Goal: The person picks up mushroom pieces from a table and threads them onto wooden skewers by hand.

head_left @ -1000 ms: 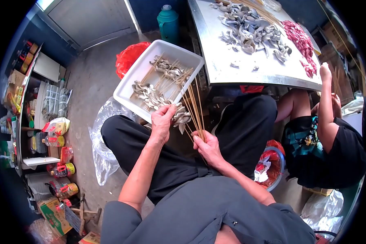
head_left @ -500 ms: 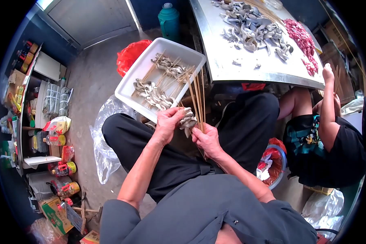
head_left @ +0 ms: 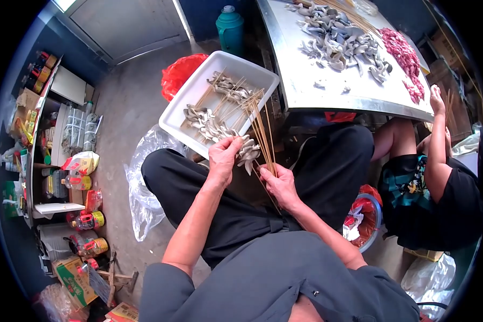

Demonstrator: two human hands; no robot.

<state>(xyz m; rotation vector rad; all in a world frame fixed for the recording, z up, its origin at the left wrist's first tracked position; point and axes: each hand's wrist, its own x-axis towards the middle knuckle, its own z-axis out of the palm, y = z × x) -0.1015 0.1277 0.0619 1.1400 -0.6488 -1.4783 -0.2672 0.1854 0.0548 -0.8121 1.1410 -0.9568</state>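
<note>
Several skewered grey mushroom pcs. [head_left: 248, 154] sit pinched in the person's L hand [head_left: 223, 158]; R hand [head_left: 279, 184] is closed round bamboo skewers [head_left: 264, 142], both by near edge of white tray [head_left: 185, 143] w/ loaded skewers [head_left: 205, 122]. Far right, metal-edged table [head_left: 306, 98] holds mushroom pile [head_left: 338, 43] & red meat [head_left: 402, 56].

White-topped table [head_left: 306, 97], grey mushrooms [head_left: 335, 47] (loosely heaped), red meat [head_left: 401, 52], bamboo skewers [head_left: 353, 19]
</note>
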